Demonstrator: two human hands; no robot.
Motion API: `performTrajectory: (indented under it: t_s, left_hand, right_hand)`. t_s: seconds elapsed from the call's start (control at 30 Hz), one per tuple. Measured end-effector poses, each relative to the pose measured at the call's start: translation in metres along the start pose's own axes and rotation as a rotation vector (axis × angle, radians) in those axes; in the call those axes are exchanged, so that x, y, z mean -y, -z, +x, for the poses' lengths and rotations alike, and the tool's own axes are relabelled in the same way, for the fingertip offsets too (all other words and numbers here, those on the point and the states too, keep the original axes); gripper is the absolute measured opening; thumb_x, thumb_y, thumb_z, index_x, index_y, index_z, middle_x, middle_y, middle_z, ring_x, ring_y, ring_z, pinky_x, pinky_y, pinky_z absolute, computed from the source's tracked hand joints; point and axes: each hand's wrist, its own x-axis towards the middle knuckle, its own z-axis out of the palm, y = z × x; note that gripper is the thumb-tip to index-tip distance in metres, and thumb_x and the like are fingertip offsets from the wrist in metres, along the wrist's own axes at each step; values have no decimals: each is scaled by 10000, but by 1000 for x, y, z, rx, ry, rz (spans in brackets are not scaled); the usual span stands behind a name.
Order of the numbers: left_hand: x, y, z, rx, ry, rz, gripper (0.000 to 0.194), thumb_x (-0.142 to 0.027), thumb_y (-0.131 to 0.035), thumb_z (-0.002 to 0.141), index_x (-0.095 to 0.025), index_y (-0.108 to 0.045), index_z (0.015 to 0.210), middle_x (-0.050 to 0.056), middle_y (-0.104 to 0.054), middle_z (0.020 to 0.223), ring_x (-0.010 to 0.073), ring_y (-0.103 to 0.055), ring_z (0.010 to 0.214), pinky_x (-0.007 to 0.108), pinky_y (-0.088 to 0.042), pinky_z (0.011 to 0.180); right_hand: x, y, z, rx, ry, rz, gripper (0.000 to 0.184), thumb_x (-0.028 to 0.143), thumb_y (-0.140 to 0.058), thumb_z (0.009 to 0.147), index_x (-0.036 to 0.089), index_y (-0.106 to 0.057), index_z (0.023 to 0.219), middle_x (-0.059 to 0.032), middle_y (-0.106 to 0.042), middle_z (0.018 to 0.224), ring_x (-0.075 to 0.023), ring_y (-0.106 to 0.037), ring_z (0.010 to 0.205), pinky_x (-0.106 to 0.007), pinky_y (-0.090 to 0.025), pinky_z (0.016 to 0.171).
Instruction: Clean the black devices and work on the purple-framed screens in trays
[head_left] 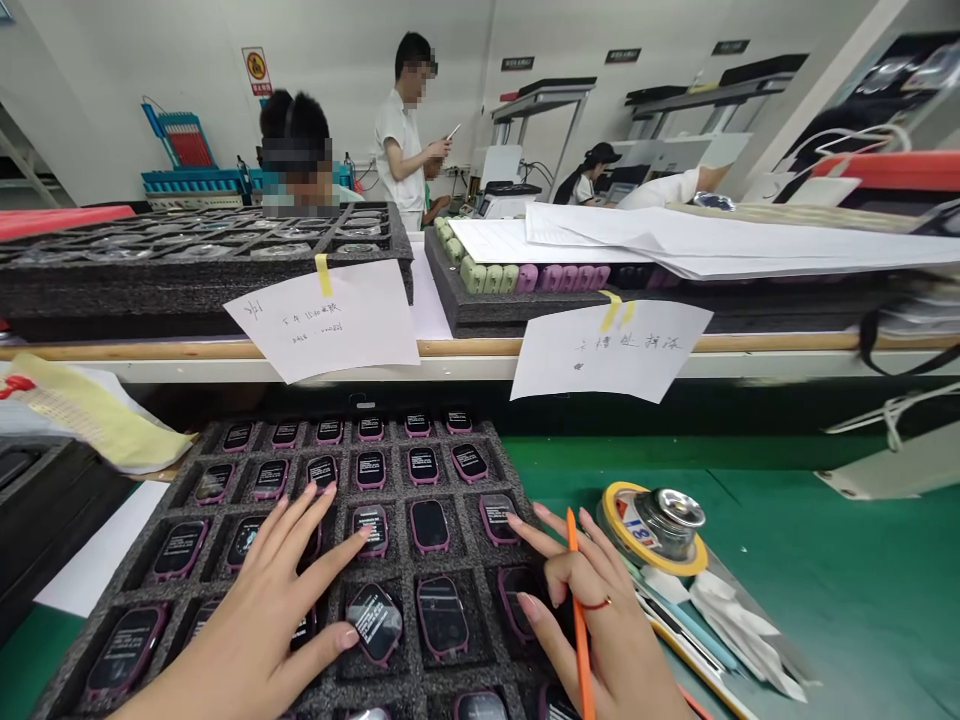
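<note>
A black foam tray (405,625) holds rows of smartwatches with purple cases, several of them with lit text on their screens. My left hand (281,590) is spread open over the tray, its index fingertip on one lit smartwatch (370,530). Near that thumb lies a tilted smartwatch (375,622) in its pocket. In my right hand (592,610) a slim orange pen (581,640) is held between the fingers, pointed end up. The right index fingertip touches a smartwatch (497,518) in the right column. Another smartwatch (517,600) is partly hidden below this hand.
Right of the tray, a glass jar (675,525) sits by a yellow tape roll (634,545), with tools and white wipes (739,625) on the green mat (847,570). Foam trays (206,295) and papers (712,240) occupy the raised shelf. Other people are beyond it.
</note>
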Motion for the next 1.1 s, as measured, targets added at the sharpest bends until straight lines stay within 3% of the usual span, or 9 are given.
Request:
performTrajectory:
  t_s: [0.27, 0.37, 0.43, 0.53, 0.63, 0.7, 0.9, 1.03, 1.1]
  left_hand:
    - [12, 1, -4, 7, 84, -35, 574, -402, -452, 1022, -367, -281, 1569, 52, -208, 1678, 385, -186, 1528, 664, -294, 1166]
    - [27, 6, -1, -38, 115, -7, 557, -432, -453, 1014, -397, -307, 1550, 33, -240, 1667, 377, -202, 1526, 662, -298, 1165]
    - [46, 13, 0, -145, 175, 16, 552, -497, -466, 991, -372, -374, 1520, 45, -292, 1645, 370, -234, 1517, 654, -259, 1187]
    - [85, 26, -5, -293, 404, -40, 653, -620, -468, 929, -244, -474, 1463, 120, -372, 1596, 369, -304, 1488, 608, -241, 1212]
    - [117, 34, -21, -269, 709, -348, 765, -669, -492, 883, -200, -436, 1484, 127, -461, 1547, 354, -389, 1450, 570, -251, 1223]
    - [126, 34, -32, -246, 831, -583, 756, -664, -515, 878, -220, -441, 1486, 94, -441, 1575, 343, -371, 1466, 553, -221, 1239]
    - [109, 34, -44, -271, 834, -954, 678, -662, -485, 916, -284, -476, 1478, 10, -371, 1620, 286, -314, 1502, 469, -217, 1255]
    - [99, 36, -55, -245, 849, -929, 664, -669, -452, 931, -303, -471, 1485, 6, -392, 1609, 311, -305, 1503, 510, -215, 1246]
    - [101, 33, -62, -217, 835, -905, 656, -665, -419, 946, -309, -452, 1496, 1, -387, 1613, 306, -297, 1507, 514, -217, 1244]
  right_hand:
    - [-12, -14, -15, -57, -252, 346, 144, 323, -487, 997, 271, -427, 877, -102, -645, 1387, -320, -488, 1396, -589, -434, 1092]
    - [-16, -23, -18, -125, -456, 596, 193, 417, -510, 988, 270, -449, 879, -104, -576, 1471, -307, -466, 1416, -507, -429, 1114]
    - [-19, -28, -17, -148, -617, 727, 277, 514, -562, 943, 270, -460, 861, -105, -544, 1501, -322, -438, 1434, -505, -408, 1123]
    - [-28, -36, -15, -162, -766, 873, 400, 625, -662, 824, 270, -477, 820, -104, -575, 1473, -350, -417, 1442, -548, -337, 1154]
    - [-41, -45, -16, -170, -827, 982, 437, 612, -751, 739, 268, -482, 770, -88, -646, 1393, -350, -451, 1418, -544, -323, 1161]
    - [-48, -52, -19, -174, -851, 1025, 430, 578, -780, 719, 264, -487, 739, -86, -687, 1331, -347, -502, 1379, -523, -364, 1139]
    - [-50, -57, -25, -198, -886, 1025, 442, 576, -801, 665, 259, -495, 694, -65, -748, 1189, -350, -656, 1178, -433, -557, 915]
    - [-45, -43, -34, -123, -911, 993, 473, 583, -830, 618, 261, -485, 639, -52, -772, 1098, -332, -725, 994, -382, -609, 797]
    - [-41, -33, -40, -47, -906, 936, 435, 588, -820, 633, 274, -520, 654, -49, -771, 1093, -334, -715, 1033, -370, -616, 824]
